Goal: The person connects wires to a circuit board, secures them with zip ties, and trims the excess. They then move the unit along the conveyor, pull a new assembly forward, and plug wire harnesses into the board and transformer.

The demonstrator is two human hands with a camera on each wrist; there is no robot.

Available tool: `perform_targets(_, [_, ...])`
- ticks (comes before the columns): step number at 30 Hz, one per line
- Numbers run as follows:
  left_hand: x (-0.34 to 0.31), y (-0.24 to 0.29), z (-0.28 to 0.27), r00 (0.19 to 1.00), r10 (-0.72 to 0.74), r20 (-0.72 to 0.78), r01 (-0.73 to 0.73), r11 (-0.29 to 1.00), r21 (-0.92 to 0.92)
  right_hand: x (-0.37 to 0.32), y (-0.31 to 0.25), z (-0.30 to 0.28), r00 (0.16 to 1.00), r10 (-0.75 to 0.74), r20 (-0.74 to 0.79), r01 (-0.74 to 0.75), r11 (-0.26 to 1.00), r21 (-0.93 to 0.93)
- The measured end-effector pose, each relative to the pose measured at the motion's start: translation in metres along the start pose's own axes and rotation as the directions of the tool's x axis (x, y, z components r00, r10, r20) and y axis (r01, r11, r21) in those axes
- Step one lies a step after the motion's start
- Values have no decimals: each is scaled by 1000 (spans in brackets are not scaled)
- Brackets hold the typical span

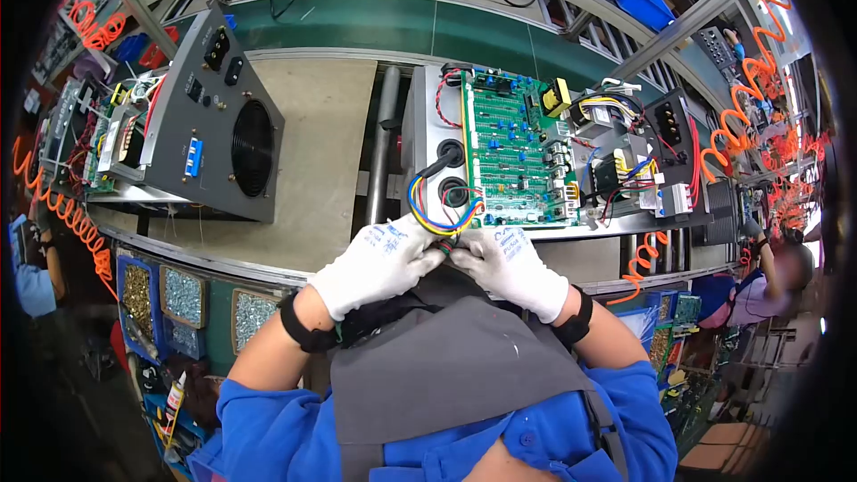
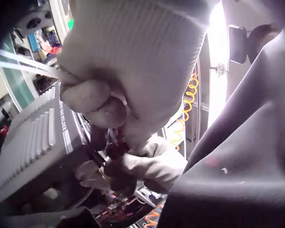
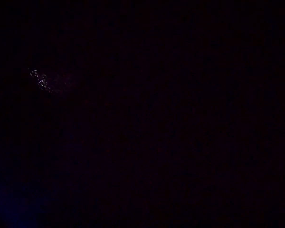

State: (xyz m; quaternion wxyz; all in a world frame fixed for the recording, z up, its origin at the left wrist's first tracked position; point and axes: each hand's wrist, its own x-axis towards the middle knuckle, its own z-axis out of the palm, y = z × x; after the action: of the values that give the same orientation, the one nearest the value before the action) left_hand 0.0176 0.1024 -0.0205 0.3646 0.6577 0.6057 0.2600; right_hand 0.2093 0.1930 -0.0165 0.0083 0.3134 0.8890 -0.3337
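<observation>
Both hands wear white knitted gloves and meet at the front edge of an opened machine chassis (image 1: 434, 107). My left hand (image 1: 379, 261) pinches a bundle of coloured wires (image 1: 418, 196), blue, yellow and red among them. Close beside it, the right hand (image 1: 516, 270) grips the same bundle near its lower end, fingertips almost meeting the left ones. The wires come out of a black-ringed hole in the chassis plate, next to a green circuit board (image 1: 509, 147). In the left wrist view the curled left fingers (image 2: 88, 95) partly hide the wire ends. The right wrist view is nearly black.
Left on the bench stands another grey machine (image 1: 201, 116) with a round fan grille. Bins of small metal parts (image 1: 183, 295) sit below the bench edge. Orange coiled hoses (image 1: 741, 98) hang on both sides. Another person (image 1: 759, 290) is at the far right.
</observation>
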Motion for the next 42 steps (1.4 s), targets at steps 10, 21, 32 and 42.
perform_targets(10, [0,-9,26,906,136,-402,-100,989,110,-5,9,21,944,-16,-330,167,884,436])
perform_targets(21, [-15,-4,33,952,73,-298,-110,988,-108,1,1,32,921,124,-370,-46,976,214])
perform_targets(32, [12,5,34,992,98,-78,-103,993,-60,-32,23,38,897,234,-374,-44,891,451])
perform_targets(42, [15,6,30,998,-18,-68,11,994,-106,-37,29,32,950,293,-110,67,152,986])
